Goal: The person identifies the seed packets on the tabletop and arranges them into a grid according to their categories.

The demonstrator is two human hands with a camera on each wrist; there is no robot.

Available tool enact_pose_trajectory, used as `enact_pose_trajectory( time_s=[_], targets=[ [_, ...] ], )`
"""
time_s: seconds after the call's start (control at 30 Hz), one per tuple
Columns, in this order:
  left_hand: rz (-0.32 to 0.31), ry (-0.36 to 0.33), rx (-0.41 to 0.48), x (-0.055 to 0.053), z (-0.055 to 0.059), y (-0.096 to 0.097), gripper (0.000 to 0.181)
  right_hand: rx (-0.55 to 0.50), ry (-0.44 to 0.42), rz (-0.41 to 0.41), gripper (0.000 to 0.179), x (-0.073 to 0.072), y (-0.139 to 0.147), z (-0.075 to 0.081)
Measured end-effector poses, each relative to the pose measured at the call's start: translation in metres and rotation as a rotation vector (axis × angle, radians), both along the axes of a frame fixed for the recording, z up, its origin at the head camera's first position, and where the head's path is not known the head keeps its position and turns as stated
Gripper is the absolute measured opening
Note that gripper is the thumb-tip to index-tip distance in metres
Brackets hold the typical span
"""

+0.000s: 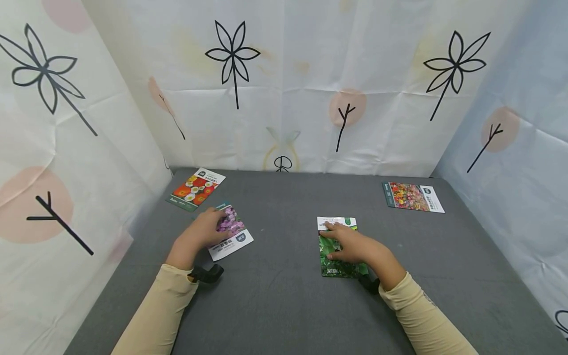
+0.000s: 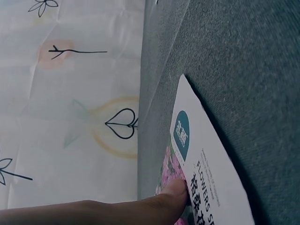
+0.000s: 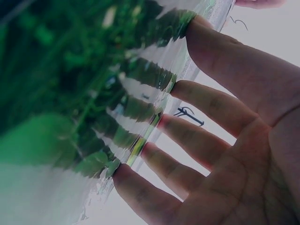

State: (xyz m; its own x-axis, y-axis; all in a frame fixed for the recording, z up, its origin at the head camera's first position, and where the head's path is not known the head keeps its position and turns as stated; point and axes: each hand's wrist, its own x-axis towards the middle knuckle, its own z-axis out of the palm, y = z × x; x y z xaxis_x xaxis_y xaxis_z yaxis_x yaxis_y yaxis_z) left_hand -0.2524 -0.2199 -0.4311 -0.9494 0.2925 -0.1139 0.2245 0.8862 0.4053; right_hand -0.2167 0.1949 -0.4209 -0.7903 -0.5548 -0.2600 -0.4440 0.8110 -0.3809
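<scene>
On the grey tabletop, my left hand (image 1: 202,231) rests over a seed packet with pink-purple flowers (image 1: 231,223). In the left wrist view, one digit (image 2: 174,190) touches the face of this packet (image 2: 199,140) beside its white printed end; the other fingers are out of sight there. My right hand (image 1: 352,245) lies with spread fingers on a green leafy seed packet (image 1: 333,268) with a white top band. Seen from the right wrist, the fingertips touch the glossy surface of the green packet (image 3: 61,93), the fingers (image 3: 197,145) fairly straight and apart.
A packet with red, orange and white flowers (image 1: 196,190) lies at the table's back left. Another, with mixed colourful blooms (image 1: 410,196), lies at the back right. Patterned white cloth (image 1: 301,59) encloses the grey table (image 1: 284,305) at the back and sides.
</scene>
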Motion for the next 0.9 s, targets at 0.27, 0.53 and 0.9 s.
enact_pose_trajectory(
  time_s=[0.27, 0.53, 0.9],
  targets=[
    [-0.049, 0.030, 0.007, -0.002, -0.007, 0.007, 0.067, 0.003, -0.003, -0.006, 0.068, 0.001, 0.000, 0.001],
    [-0.104, 0.076, 0.022, -0.001, -0.010, 0.013, 0.062, 0.007, -0.009, -0.011, 0.068, 0.001, -0.001, 0.002],
    [-0.136, 0.103, 0.046, 0.004, -0.009, 0.026, 0.057, 0.010, -0.008, -0.012, 0.067, 0.001, -0.002, 0.003]
  ],
)
